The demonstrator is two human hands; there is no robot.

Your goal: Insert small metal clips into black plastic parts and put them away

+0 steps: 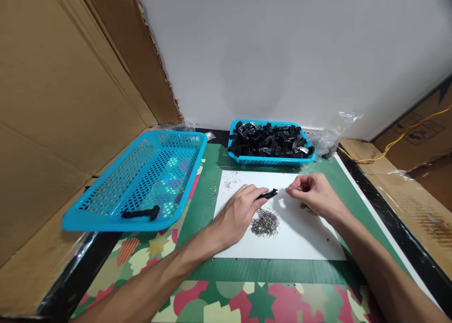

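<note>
My left hand grips a slim black plastic part, its notched end pointing right. Across a small gap, my right hand has thumb and fingers pinched together; whatever sits between the tips is too small to make out. Both hands hover over a white sheet. Below the left hand lies a pile of small shiny metal pieces. A second little heap of metal bits shows partly under the right hand.
A blue basket heaped with black plastic parts stands at the back. At left, another blue basket holds a long black piece. Scattered metal bits lie at the sheet's upper left. Clear plastic bags sit back right.
</note>
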